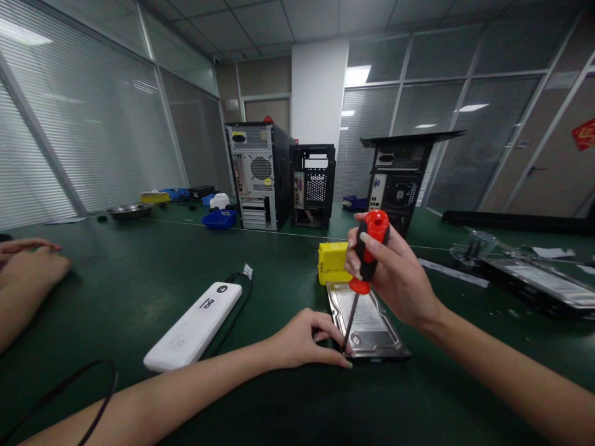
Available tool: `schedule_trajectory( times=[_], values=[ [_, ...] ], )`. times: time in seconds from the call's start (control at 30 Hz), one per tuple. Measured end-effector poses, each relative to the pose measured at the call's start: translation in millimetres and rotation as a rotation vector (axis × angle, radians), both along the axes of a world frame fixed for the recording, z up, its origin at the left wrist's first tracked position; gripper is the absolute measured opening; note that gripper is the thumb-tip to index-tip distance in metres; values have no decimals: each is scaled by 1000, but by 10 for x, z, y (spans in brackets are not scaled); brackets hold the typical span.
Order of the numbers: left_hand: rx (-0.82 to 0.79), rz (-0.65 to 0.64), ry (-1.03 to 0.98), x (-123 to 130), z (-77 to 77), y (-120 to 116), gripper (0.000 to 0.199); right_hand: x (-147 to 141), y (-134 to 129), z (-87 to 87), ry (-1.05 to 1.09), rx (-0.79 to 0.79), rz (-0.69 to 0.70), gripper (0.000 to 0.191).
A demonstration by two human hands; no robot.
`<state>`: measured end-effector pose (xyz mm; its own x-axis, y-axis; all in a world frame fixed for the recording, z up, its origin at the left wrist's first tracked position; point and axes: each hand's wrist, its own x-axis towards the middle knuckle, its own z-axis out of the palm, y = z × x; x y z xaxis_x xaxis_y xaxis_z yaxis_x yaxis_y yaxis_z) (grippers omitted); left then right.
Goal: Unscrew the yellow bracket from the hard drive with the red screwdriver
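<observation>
My right hand is wrapped round the red and black handle of a screwdriver, held nearly upright. Its thin shaft slants down to the near left corner of a silver hard drive, which lies flat on the green table. Bent over that same corner is my left hand, thumb at the front edge and fingers by the screwdriver's tip. The tip and whatever it touches are partly hidden by these fingers. Directly behind the drive stands a yellow plastic box.
To the left lies a white power bank with a black cable. Another person's hands rest at the far left. Computer cases and a blue bin stand further back. Another metal-topped drive unit lies at right.
</observation>
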<state>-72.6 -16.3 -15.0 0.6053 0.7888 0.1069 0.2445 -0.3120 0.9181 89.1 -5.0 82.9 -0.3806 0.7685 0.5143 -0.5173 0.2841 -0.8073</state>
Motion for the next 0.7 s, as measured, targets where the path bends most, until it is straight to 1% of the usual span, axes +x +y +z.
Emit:
schedule_trajectory(
  times=[0.33,0.53,0.7],
  values=[
    [-8,34,18,14,16,-8,26,12,-21,22,15,18,5,26],
    [9,26,28,-2,-4,5,29,22,-25,35,8,22,14,26],
    [12,22,26,5,14,-6,27,18,-34,24,0,23,9,27]
  ],
)
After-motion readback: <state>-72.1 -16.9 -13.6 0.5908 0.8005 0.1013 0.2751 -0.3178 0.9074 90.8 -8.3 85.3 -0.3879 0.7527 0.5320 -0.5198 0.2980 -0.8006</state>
